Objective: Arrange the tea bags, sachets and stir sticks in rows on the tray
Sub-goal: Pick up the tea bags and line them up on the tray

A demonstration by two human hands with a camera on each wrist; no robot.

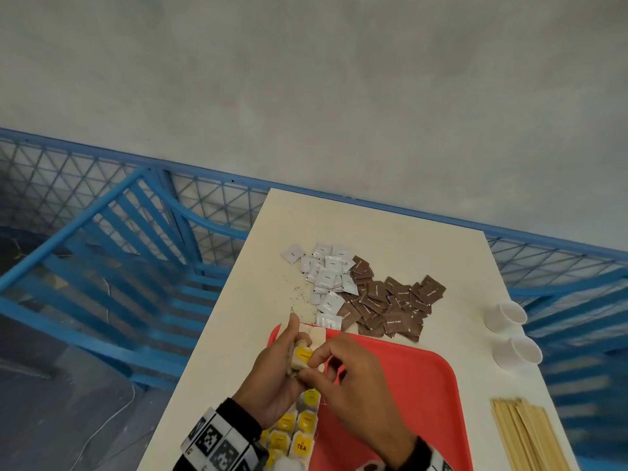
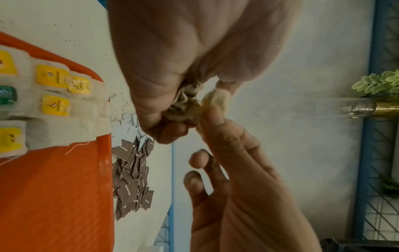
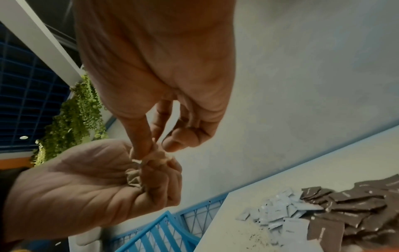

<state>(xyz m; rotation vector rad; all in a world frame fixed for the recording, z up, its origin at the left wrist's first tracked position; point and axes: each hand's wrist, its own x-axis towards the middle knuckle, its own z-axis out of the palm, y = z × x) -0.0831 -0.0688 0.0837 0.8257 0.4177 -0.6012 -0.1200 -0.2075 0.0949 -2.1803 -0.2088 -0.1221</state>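
My left hand [image 1: 293, 350] grips a small bunch of tea bags [image 1: 301, 355] with a yellow tag, above the far left corner of the red tray [image 1: 407, 402]. My right hand [image 1: 311, 363] pinches one bag of that bunch with thumb and forefinger. The left wrist view shows the crumpled bunch [image 2: 183, 105] in my left fist. Rows of yellow-tagged tea bags [image 1: 299, 433] lie along the tray's left side. White sachets [image 1: 326, 277] and brown sachets [image 1: 390, 307] lie heaped beyond the tray. Wooden stir sticks [image 1: 523, 433] lie to its right.
Two white paper cups [image 1: 506, 316] lie on their sides near the table's right edge. Loose tea grains [image 1: 299, 294] speckle the white table [image 1: 458, 260]. A blue metal railing [image 1: 136, 232] runs behind and left of the table.
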